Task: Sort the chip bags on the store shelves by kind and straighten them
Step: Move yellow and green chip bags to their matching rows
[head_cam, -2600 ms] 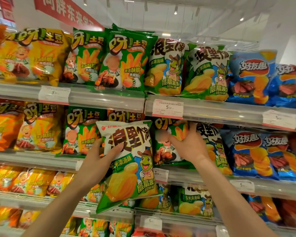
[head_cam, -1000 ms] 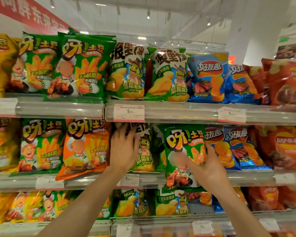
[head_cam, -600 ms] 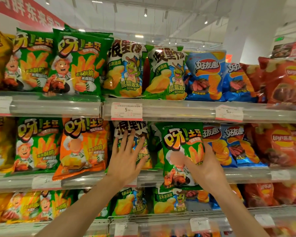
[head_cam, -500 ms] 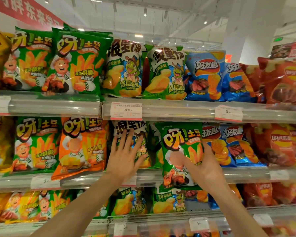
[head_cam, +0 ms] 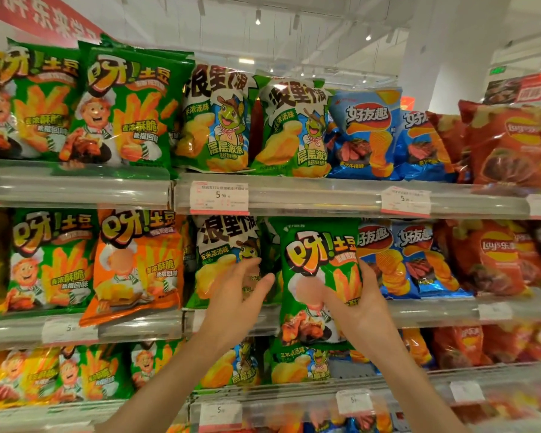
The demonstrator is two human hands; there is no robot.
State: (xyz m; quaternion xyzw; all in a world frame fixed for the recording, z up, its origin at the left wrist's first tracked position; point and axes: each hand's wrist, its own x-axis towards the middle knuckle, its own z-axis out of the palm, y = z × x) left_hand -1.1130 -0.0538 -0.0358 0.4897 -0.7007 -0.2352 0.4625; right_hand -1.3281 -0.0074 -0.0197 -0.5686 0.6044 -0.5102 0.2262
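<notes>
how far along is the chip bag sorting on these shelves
Done: the top shelf runs in tidy blocks by kind. In hand: the right hand grips a stray green bag in front of the middle shelf; the left hand hovers open. Left: rehome that bag, and the tilted orange bag.

Green fries bag (head_cam: 319,276) is upright in front of the middle shelf (head_cam: 434,310), pinched at its lower right edge by the right hand (head_cam: 353,304), sitting among frog-print wavy chip bags (head_cam: 225,257). Left of those, an orange fries bag (head_cam: 135,264) tilts forward over the shelf lip beside a green one (head_cam: 50,260). Blue bags (head_cam: 397,260) stand just right.
</notes>
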